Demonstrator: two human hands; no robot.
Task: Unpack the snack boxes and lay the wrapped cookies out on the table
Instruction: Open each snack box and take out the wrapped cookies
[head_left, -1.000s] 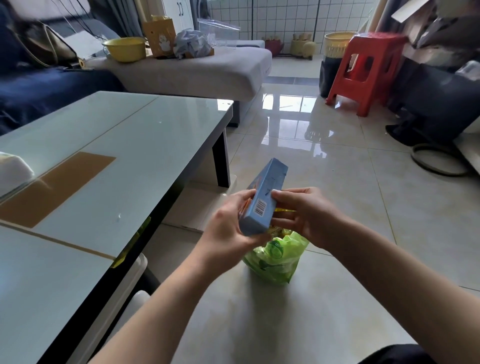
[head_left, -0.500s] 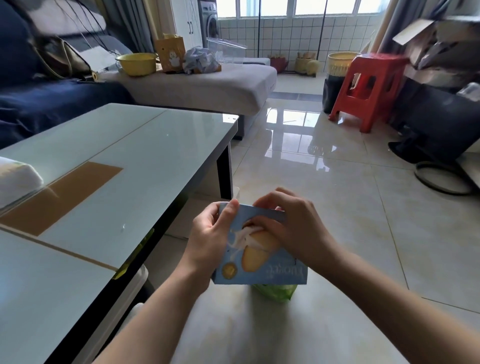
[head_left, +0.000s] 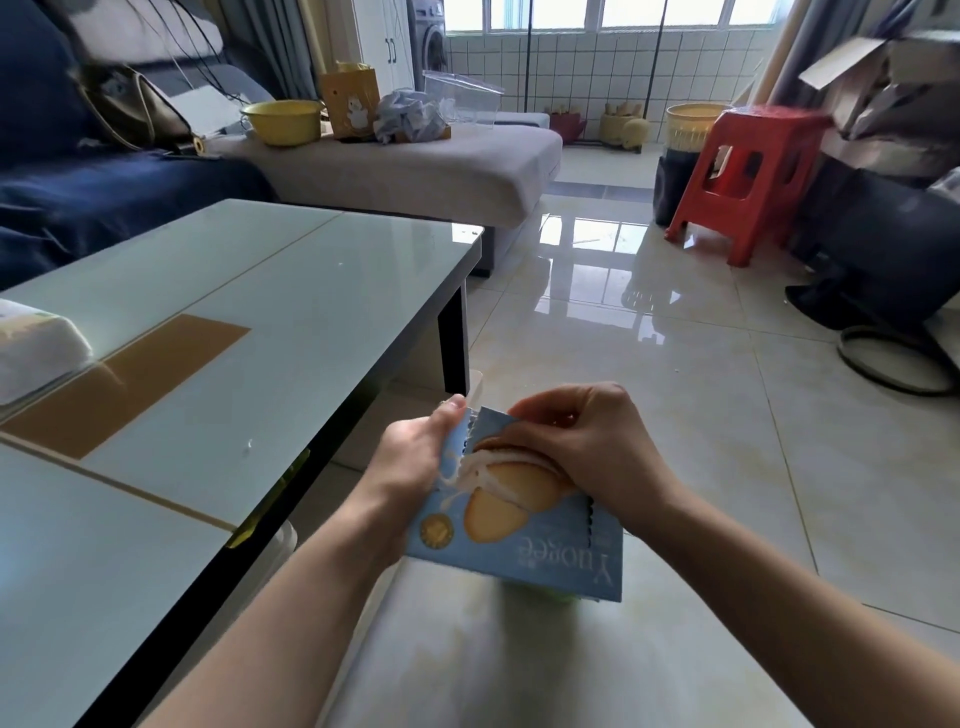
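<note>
Red plastic stool (head_left: 748, 171) far ahead-right of hands, on glossy tiled floor (head_left: 649, 322). Yellow round bowl (head_left: 282, 120) & yellow paper bag (head_left: 349, 101) on grey sofa chaise (head_left: 415, 166), far ahead-left.

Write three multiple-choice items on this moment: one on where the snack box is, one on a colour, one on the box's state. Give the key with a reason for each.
1. Where is the blue snack box?
A. Flat on the glass table
B. Held in both hands above the floor, right of the table
C. On the grey sofa

2. What colour is the plastic stool?
A. Red
B. Green
C. White

3. What state is the box in?
A. Sealed and untouched
B. Crushed flat
C. Its perforated strip partly torn open

Key:
1 B: the left hand grips its left edge and the right hand pinches its top, clear of the table.
2 A: the stool by the far wall is plainly red.
3 C: jagged perforated edges show at the top left and right side, under the right hand.
</note>
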